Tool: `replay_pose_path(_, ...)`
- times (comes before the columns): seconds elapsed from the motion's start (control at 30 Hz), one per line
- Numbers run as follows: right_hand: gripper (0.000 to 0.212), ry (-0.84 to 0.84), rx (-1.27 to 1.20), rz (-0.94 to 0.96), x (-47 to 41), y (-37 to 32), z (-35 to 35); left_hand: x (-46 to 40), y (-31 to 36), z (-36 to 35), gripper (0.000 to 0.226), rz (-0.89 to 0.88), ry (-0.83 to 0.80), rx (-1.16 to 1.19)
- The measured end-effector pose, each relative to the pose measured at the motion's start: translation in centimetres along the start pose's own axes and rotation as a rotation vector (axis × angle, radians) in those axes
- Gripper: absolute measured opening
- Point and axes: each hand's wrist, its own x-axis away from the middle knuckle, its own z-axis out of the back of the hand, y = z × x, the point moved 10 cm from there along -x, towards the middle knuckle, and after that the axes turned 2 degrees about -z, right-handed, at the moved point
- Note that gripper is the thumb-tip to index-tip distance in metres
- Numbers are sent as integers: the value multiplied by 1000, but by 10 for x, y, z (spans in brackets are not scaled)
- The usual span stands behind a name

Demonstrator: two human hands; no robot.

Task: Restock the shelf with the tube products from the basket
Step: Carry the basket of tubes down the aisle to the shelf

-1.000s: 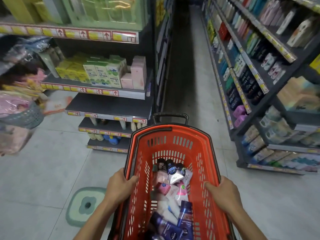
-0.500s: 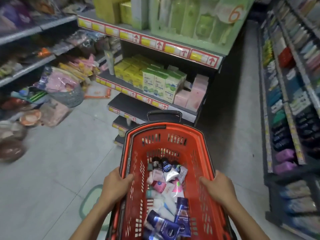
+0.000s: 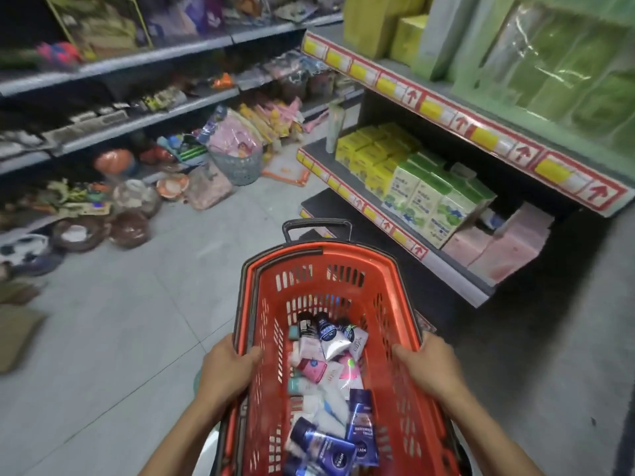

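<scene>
The left hand is clenched over the left rim of the red basket, fingers curled inside the wall and thumb on the outer edge, low and left of the frame's centre. The right hand has its grip closed on the opposite rim in the same way, low and right of centre, so both hands hold the basket between them. Inside it, along the bottom, lies a heap of tube products: dark-capped white tubes at the far end, pink and white ones in the middle, and dark blue tubes nearest the bottom edge of the frame, overlapping one another. A black pull handle stands up at the basket's far end, just above the rim. Beyond it, running from the middle to the right of the frame, is a shelf with red and yellow price strips along its edge, carrying green and white cartons and pink boxes beside them. Above that, at upper right, a higher shelf holds large green packs. At upper left, other shelves and the grey floor below them bear blurred mixed goods, among them a grey mesh bin.
</scene>
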Motion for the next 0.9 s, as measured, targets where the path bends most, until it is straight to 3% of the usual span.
replay_pose_path(0.33,28,-191,100,191,-125,-84,-7,-35,38,-11,19,108,175,223)
replay_pose_path(0.6,37,-275,150,262,-208,-124,-53,-70,12,-42,26,264,309,347)
replay_pose_path(0.8,29,-348,47,110,-256,-118,-128,-121,-40,-87,37,431,171,519)
replay_pose_path(0.9,27,-405,32,34,-279,-105,-171,-152,-65,-111,31,472,71,609)
